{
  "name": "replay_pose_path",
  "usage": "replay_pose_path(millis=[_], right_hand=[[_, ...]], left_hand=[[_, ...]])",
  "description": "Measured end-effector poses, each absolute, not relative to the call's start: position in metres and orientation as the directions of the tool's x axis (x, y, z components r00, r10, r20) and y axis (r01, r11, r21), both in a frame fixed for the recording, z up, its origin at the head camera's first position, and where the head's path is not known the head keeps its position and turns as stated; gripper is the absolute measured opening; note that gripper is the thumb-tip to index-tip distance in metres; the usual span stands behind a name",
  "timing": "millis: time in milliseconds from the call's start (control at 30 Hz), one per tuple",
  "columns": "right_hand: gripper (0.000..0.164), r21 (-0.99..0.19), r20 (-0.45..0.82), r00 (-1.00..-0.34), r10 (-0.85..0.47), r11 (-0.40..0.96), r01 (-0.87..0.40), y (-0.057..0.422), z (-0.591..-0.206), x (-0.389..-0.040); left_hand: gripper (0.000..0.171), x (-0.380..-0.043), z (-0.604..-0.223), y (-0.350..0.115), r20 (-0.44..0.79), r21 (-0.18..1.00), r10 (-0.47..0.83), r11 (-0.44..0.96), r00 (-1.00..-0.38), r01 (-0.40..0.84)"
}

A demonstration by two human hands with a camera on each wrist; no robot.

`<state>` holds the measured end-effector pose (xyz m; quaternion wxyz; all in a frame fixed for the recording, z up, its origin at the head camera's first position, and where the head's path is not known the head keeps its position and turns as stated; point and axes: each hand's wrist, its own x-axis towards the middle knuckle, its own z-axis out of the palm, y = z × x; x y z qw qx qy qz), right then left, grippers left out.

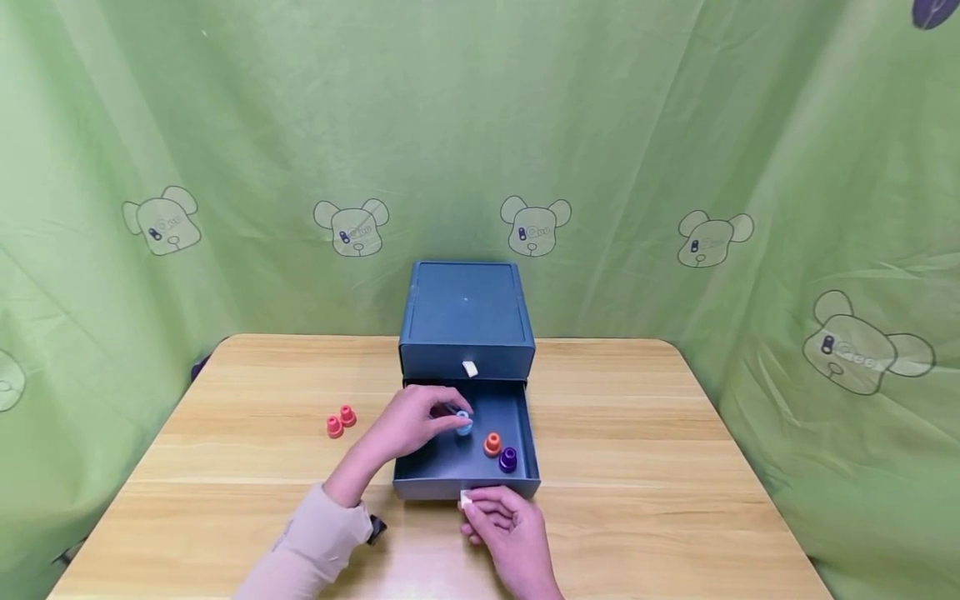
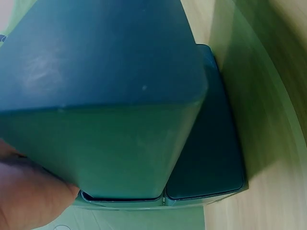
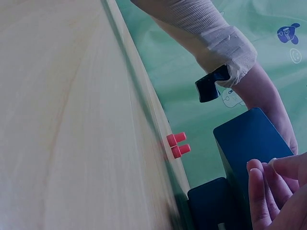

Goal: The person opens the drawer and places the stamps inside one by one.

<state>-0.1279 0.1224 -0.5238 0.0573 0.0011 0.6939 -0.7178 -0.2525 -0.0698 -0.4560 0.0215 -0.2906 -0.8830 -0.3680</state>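
Observation:
A dark blue two-drawer box (image 1: 467,304) stands on the table with its lower drawer (image 1: 435,462) pulled out. My left hand (image 1: 420,421) reaches into that drawer, thumb and fingertips pinching a light blue peg-shaped piece (image 1: 464,427). To its right, an orange piece (image 1: 492,444) and a purple piece (image 1: 508,459) stand on the drawer floor. In front, my right hand (image 1: 506,529) pinches the white handle (image 1: 466,498) of the lower drawer. The drawer wall hides the left fingertips in the left wrist view, where part of the left hand (image 2: 33,196) shows.
Two red pieces (image 1: 341,421) stand side by side on the wooden table (image 1: 622,467), left of the drawer. The upper drawer (image 1: 435,362) is closed, with a white handle (image 1: 470,368). A green curtain (image 1: 465,125) hangs behind and around the table.

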Motion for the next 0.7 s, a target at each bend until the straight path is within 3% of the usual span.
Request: replay_pose_path(millis=[700], right_hand=[[0.026, -0.997, -0.064, -0.994, -0.093, -0.042, 0.068, 0.123, -0.523, -0.127]], left_hand=[[0.008, -0.26, -0.458, -0.058, 0.206, 0.492, 0.598, 0.621, -0.775, 0.61]])
